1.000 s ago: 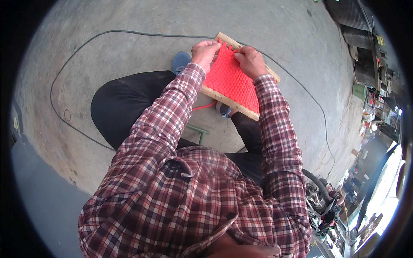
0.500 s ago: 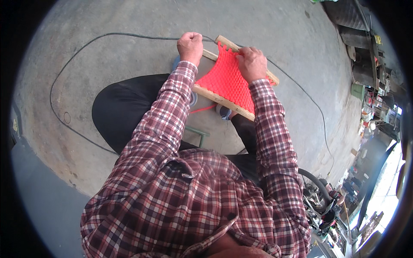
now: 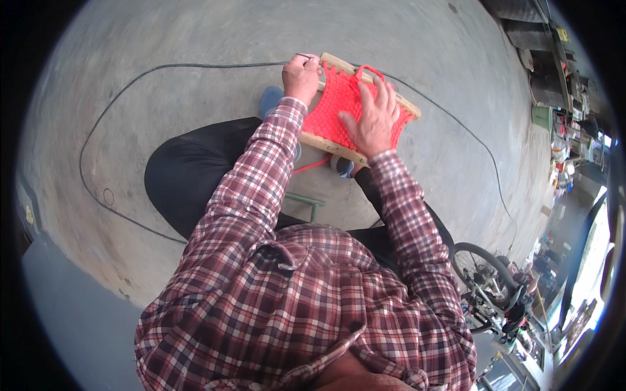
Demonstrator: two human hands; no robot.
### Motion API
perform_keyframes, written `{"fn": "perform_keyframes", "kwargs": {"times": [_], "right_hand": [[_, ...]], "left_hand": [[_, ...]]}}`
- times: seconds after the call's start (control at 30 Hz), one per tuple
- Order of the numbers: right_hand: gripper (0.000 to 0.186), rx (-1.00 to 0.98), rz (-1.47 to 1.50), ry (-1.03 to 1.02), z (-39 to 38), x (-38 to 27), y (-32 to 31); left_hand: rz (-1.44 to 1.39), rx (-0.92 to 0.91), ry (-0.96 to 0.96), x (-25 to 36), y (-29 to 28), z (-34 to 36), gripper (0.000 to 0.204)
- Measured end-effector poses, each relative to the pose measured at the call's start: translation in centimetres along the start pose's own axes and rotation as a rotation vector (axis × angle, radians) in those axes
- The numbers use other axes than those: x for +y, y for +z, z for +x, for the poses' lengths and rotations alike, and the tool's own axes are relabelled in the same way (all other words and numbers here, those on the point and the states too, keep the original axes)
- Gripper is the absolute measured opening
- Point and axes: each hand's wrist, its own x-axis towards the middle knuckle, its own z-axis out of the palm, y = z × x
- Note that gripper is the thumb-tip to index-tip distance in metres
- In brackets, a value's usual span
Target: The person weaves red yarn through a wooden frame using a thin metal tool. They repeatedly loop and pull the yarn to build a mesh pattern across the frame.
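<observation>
A wooden frame [image 3: 345,151] strung with bright red woven cord [image 3: 329,114] is tilted in front of my knees. At its far left corner my left hand [image 3: 301,79] is closed around a thin dark stick-like tool, whose tip [image 3: 303,55] pokes out past the fingers; its exact kind cannot be made out. My right hand [image 3: 375,120] lies over the right half of the weave, fingers spread and thumb apart. Just beyond its fingertips a loose loop of red cord [image 3: 370,68] rises at the far rail. The hand hides part of the weave.
A dark cable [image 3: 130,81] curves across the concrete floor [image 3: 208,29] around me. Red cord [image 3: 312,165] trails below the frame near my shoes [image 3: 272,99] and a green metal bar [image 3: 305,198]. A bicycle [image 3: 482,277] stands at right; clutter lines the far right.
My right hand has drawn back from the far rail onto the weave, its fingers spreading. A red loop now stands up there. My left hand has shifted slightly right and nearer.
</observation>
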Motion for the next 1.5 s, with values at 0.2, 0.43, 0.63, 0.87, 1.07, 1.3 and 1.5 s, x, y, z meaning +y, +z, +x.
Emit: {"fn": "perform_keyframes", "kwargs": {"times": [0.2, 0.43, 0.63, 0.87, 1.07, 1.3, 1.5], "right_hand": [[0.069, -0.111, -0.017, 0.155, -4.6, -0.7, 2.3], [0.065, -0.128, -0.006, 0.179, -4.8, -0.2, 3.8], [0.063, -0.076, -0.007, 0.186, -4.7, 0.0, 4.6], [0.063, -0.085, -0.013, 0.202, -5.5, 0.8, 5.9], [0.062, -0.100, -0.014, 0.227, -5.2, 0.6, 5.8], [0.059, -0.038, 0.056, 0.199, -5.3, 0.4, 6.0], [0.049, 0.322, 0.399, 0.536, -5.4, 5.3, 5.5]], "left_hand": [[0.088, 0.116, 0.101, 0.5, -4.4, 3.9, 0.013], [-0.899, -0.141, -0.454, -0.7, -3.4, 5.3, 0.022], [-0.275, -0.328, -0.354, -0.7, -1.6, 4.4, 0.026], [1.120, 0.080, 0.510, 3.5, -9.5, 13.0, 0.032], [0.835, -0.171, 0.415, 3.1, -8.1, 9.7, 0.032], [0.148, -0.621, -0.583, -2.2, -2.8, 3.6, 0.018], [0.039, -0.535, -0.532, -2.2, -3.3, 3.5, 0.024]]}}
